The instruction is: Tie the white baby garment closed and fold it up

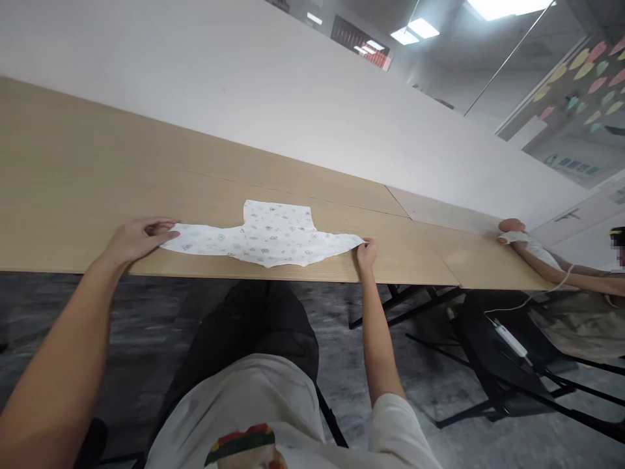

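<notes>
A small white baby shirt (279,233) with a tiny green and grey print lies spread on the wooden table (97,169) near its front edge. Its body points away from me and its two sleeves stretch out to either side. At the end of the left sleeve, my left hand (139,240) pinches the cuff between thumb and fingers. My right hand (367,253) is closed on the tip of the other sleeve, which tapers and bunches there. Both hands rest at table height, close to the front edge.
Behind the table runs a white partition (219,85). On the far right, another person's arm (581,281) reaches over the table to a doll (512,228) in white cloth. Black folding chairs (508,358) stand below, with a white power strip (512,342) on one.
</notes>
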### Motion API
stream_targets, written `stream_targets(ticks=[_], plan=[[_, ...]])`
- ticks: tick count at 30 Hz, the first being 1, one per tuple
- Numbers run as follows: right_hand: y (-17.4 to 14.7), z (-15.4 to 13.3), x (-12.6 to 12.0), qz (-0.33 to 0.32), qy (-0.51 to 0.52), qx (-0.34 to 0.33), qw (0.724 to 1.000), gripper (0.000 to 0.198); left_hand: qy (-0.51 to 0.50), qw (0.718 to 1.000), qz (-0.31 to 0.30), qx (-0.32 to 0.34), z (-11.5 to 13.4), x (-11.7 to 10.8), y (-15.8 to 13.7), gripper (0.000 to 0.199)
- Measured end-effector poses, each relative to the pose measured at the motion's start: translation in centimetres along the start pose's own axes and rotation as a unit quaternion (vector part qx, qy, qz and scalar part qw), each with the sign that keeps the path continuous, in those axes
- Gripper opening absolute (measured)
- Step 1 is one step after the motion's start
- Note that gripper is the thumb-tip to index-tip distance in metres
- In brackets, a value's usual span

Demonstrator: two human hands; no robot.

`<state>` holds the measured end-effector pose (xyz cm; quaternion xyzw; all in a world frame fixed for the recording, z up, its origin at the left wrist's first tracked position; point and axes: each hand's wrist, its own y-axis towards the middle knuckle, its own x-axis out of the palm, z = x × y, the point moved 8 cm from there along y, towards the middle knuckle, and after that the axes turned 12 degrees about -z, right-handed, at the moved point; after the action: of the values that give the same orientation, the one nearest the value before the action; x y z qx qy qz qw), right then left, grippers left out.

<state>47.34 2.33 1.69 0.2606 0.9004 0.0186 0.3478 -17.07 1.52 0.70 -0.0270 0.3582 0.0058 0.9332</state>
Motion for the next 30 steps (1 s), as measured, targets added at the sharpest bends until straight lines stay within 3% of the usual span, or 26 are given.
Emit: stream_targets(ticks=[8, 15, 20, 23, 27, 30], plan=[[-0.1, 0.7, -0.5, 0.047, 0.126, 0.000, 0.991, 0.032, 0.156, 0.986, 0.009, 0.062, 0.2, -0.1, 1.6, 0.063], [-0.4, -0.4, -0.6, 0.007, 0.022, 0.008, 1.000, 0.022, 0.232, 0.971, 0.002, 0.047, 0.7, 0.1, 1.5, 0.068], [-2.6, -4.2, -0.8, 0.042, 0.001, -0.006, 0.999, 0.027, 0.227, 0.973, -0.004, 0.031, 1.0, 0.0, 1.4, 0.067], [-4.7, -9.1, 2.1, -0.007, 0.022, -0.080, 0.997, 0.026, 0.221, 0.975, -0.002, 0.027, 1.1, -0.1, 1.4, 0.066], [-8.3, -15.9, 8.5, -0.128, 0.014, -0.182, 0.975, 0.022, 0.194, 0.980, 0.000, 0.031, 0.8, -0.1, 1.4, 0.065], [-11.2, -19.0, 13.2, -0.224, -0.011, -0.223, 0.949, 0.020, 0.172, 0.985, -0.005, 0.035, 0.7, -0.1, 1.4, 0.067]])
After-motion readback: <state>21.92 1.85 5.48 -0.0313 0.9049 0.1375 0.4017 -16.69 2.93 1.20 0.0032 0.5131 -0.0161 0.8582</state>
